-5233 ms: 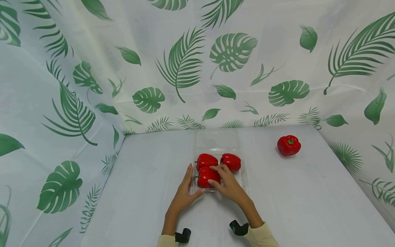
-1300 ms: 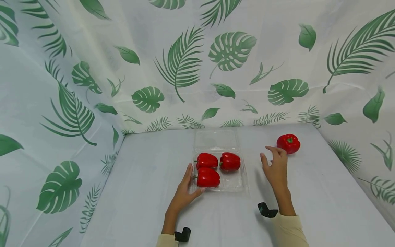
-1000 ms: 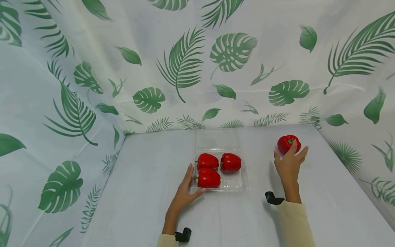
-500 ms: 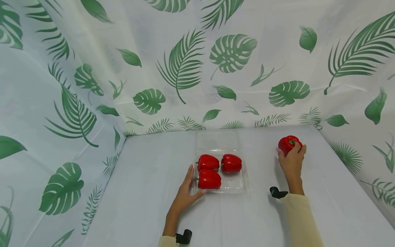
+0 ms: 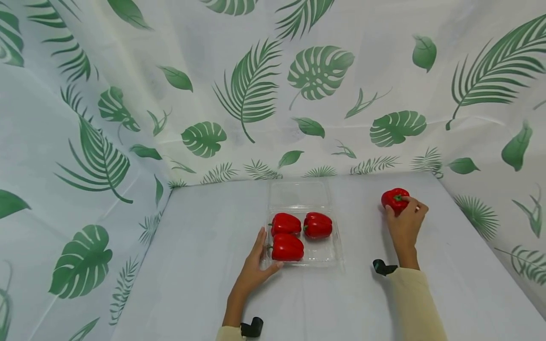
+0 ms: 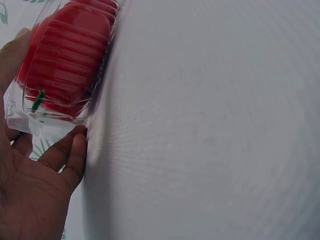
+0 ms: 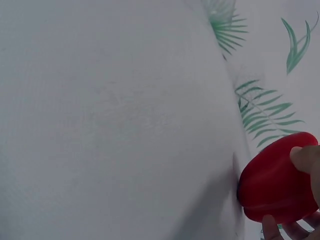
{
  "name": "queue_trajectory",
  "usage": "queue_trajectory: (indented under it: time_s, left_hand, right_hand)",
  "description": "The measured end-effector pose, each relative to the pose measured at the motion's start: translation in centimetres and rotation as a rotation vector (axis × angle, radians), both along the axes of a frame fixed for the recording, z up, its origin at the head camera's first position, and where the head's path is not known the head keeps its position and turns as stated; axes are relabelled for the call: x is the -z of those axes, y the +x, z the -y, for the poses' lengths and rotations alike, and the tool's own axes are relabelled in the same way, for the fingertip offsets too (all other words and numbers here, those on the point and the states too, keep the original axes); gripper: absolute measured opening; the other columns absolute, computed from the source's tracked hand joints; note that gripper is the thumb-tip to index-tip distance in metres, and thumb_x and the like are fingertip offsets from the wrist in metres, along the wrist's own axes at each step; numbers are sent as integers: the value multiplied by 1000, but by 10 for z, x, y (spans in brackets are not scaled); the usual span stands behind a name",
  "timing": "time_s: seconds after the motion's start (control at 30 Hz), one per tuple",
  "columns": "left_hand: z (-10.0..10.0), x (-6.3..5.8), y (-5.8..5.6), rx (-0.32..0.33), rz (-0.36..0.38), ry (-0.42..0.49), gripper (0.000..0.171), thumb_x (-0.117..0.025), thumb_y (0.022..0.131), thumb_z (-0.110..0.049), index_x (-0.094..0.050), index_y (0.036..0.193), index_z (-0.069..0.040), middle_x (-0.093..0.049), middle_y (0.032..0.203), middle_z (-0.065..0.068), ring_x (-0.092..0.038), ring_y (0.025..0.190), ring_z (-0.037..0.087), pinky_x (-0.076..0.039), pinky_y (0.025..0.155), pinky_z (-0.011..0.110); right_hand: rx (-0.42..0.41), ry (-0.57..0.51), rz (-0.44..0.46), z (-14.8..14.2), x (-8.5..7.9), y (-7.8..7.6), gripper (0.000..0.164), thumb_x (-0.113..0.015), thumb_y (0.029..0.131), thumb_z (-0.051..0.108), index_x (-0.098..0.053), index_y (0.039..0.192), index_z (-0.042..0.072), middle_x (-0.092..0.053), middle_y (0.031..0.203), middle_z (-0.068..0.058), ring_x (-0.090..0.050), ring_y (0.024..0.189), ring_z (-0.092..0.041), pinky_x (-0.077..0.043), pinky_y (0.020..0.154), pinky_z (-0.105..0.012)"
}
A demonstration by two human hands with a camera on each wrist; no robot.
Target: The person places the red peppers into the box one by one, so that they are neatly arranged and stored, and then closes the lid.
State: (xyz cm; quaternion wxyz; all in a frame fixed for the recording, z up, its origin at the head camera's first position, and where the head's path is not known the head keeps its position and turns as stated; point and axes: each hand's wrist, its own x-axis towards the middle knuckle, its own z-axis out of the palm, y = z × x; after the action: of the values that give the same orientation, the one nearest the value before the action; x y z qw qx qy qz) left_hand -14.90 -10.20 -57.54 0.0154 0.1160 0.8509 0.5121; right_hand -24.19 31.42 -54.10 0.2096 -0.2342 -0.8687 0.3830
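My right hand grips a red bell pepper at the far right of the table, thumb on its left side and fingers over its right. In the right wrist view the same bell pepper sits low against the white surface, the thumb on its side. My left hand rests at the near left corner of a clear plastic container, fingers extended along its left side and thumb by the front edge. Inside lie three red bell peppers, two at left and one at back right.
The container's clear lid lies folded back towards the far edge. A white cloth covers the table. Behind and beside it hangs a leaf-printed sheet. Black wrist cameras sit at both cuffs.
My right hand has left the bell peppers in the container, reached right and closed round the lone bell pepper, which has shifted slightly left. My left hand has stayed at the container's corner.
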Motion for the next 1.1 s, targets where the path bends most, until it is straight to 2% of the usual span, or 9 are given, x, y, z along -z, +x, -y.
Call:
queue_trajectory:
  time_s: [0.2, 0.4, 0.53, 0.67, 0.83, 1.0, 1.1]
  left_hand:
    - [0, -2, 1, 1, 7, -4, 97, -73, 83, -45, -15, 158, -25, -11, 164, -9, -20, 151, 22, -37, 112, 44]
    - [1, -1, 2, 3, 6, 2, 98, -74, 83, -45, -15, 158, -25, -11, 164, -9, -20, 151, 22, -37, 112, 44]
    - [1, 1, 3, 3, 8, 1, 98, -73, 83, -46, -15, 158, -24, -11, 165, -8, -20, 151, 23, -38, 112, 43]
    - [2, 2, 4, 0, 15, -5, 98, -73, 83, -47, -14, 158, -24, -10, 165, -9, -20, 151, 21, -38, 112, 42]
    - [1, 1, 3, 4, 11, -4, 98, -72, 83, -47, -14, 158, -24, -10, 164, -10, -19, 151, 21, -37, 112, 43]
    - [1, 0, 2, 3, 7, 8, 97, -73, 83, -45, -15, 158, -23, -11, 164, -10, -20, 151, 22, -37, 112, 43]
    - [0, 0, 1, 6, 7, 15, 98, -73, 83, -46, -14, 158, -23, -10, 164, -10, -19, 151, 22, -37, 112, 44]
  right_hand:
    - [18, -50, -16, 4, -2, 7, 79, -66, 92, 23, -18, 153, 9, -22, 153, -20, -19, 148, -29, -37, 112, -60]
    - [15, -92, -87, 10, -6, 14, 78, -70, 89, 24, -26, 151, 7, -27, 150, -19, -24, 145, -26, -41, 109, -59]
    - [-31, -126, -106, 17, -15, 21, 78, -72, 87, 21, -28, 150, 7, -33, 151, -19, -29, 142, -29, -44, 105, -61]
    - [-84, -180, -105, 25, -25, 28, 79, -72, 87, 20, -26, 150, 6, -36, 153, -18, -31, 142, -33, -42, 106, -63]
    - [-144, -249, -148, 34, -30, 34, 79, -73, 86, 17, -26, 150, 9, -37, 153, -13, -35, 141, -30, -43, 107, -60]
    - [-223, -273, -138, 42, -31, 42, 77, -73, 87, 17, -28, 150, 14, -38, 150, -8, -38, 134, -24, -48, 106, -50]
    - [-300, -249, -115, 48, -33, 47, 77, -73, 87, 20, -30, 151, 17, -38, 150, -9, -39, 130, -22, -51, 102, -32]
